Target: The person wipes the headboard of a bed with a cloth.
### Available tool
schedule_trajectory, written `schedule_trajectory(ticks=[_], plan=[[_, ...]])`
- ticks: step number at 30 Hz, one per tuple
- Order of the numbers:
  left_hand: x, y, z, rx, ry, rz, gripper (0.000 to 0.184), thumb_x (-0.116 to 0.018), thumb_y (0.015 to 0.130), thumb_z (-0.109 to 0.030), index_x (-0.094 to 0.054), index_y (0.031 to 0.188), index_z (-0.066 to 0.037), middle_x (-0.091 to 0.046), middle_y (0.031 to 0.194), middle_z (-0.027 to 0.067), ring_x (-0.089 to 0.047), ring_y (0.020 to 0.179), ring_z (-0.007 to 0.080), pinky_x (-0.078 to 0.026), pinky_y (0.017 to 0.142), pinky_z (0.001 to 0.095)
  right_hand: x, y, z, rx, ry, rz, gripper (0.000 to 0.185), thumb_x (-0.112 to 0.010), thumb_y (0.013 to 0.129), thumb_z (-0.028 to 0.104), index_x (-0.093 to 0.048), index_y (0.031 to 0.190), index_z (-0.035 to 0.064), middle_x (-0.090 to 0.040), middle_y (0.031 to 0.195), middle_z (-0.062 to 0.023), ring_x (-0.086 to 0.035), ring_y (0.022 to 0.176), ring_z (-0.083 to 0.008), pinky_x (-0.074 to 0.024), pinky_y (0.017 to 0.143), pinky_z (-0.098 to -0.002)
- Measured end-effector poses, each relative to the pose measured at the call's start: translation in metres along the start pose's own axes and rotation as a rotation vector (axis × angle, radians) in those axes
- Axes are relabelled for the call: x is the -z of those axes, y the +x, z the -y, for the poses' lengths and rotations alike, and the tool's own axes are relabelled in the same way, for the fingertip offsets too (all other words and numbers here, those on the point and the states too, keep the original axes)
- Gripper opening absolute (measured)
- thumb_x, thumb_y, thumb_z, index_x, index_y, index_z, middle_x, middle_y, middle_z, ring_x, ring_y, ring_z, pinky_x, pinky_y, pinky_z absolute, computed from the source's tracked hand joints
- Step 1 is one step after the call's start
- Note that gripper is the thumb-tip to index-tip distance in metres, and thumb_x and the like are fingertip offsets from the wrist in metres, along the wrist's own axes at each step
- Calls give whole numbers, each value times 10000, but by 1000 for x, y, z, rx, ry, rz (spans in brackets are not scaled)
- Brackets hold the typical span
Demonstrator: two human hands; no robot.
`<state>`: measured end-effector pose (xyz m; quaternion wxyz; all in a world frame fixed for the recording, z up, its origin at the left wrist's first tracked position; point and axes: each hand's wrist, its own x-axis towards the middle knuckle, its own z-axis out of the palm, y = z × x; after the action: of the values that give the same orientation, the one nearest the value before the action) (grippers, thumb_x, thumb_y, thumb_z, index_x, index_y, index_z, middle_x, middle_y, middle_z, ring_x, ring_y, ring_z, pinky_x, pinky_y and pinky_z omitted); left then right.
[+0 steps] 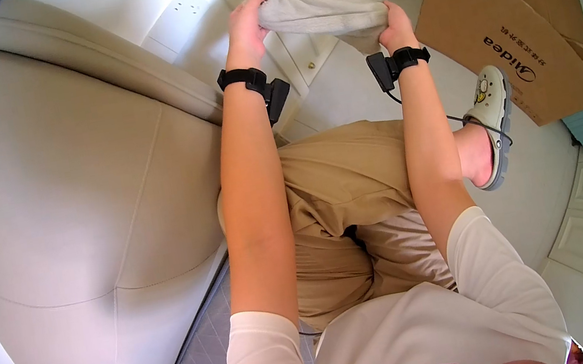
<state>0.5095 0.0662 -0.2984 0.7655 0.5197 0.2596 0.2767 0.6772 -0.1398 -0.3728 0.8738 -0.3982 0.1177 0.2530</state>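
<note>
A light grey cloth is stretched out in front of me between both hands, bunched lengthwise, with a fold hanging below near its right end. My left hand is closed on the cloth's left end. My right hand grips the opposite end, thumb up along its edge. Whether the cloth is a towel or a garment, I cannot tell. Each wrist wears a black strap with a small black device.
A large padded beige headboard or seat back fills the left side. Behind the cloth are white cabinet doors and a wall socket panel. To the right stands an opened cardboard box, near my foot in a pale clog.
</note>
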Motion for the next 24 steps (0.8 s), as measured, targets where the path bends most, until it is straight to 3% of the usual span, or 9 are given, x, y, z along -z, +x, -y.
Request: schedule_trajectory(ticks=[1,4,10,13,16,24], plan=[[0,0,0,-9,31,-3,316,-685,922,-204,-657,1183,-28,-691,1143,69,-658,1060,210,-531,917,367,-2,-6,2,20,9,-55,402,-468,1054,218,-577,1344,-38,-618,1375,-186,-590,1253,-350,-455,1089,-508],[-4,-5,-6,28,-11,76,423,-578,986,-301,-586,1319,-39,-631,1337,97,-592,1230,246,-440,1084,420,2,0,0,128,111,-119,358,-460,1042,181,-627,1299,-3,-608,1361,-187,-594,1227,-350,-472,1061,-525],[-11,-19,-16,107,-172,167,679,-261,1053,-470,-458,1467,30,-544,1478,151,-489,1374,293,-358,1158,461,14,15,-4,219,96,-217,343,-408,1012,101,-699,1192,70,-581,1355,-187,-588,1203,-354,-492,1032,-510],[-14,-24,-16,93,-128,196,736,-190,1075,-512,-408,1503,45,-522,1502,158,-468,1404,297,-346,1172,457,17,16,-5,262,115,-258,330,-405,1006,99,-697,1156,64,-583,1354,-181,-586,1205,-356,-488,1038,-499],[-15,-21,-16,99,-151,189,798,-171,1059,-584,-428,1494,34,-532,1503,155,-448,1424,302,-274,1193,485,19,18,-6,306,109,-279,303,-417,999,97,-691,1124,61,-586,1350,-177,-589,1198,-358,-486,1038,-492],[-18,-24,-19,43,-80,262,739,-204,1087,-533,-398,1501,46,-524,1485,175,-477,1395,316,-321,1204,465,31,39,-18,237,96,-342,258,-450,981,85,-677,1097,53,-643,1244,-152,-605,1142,-318,-496,987,-462]])
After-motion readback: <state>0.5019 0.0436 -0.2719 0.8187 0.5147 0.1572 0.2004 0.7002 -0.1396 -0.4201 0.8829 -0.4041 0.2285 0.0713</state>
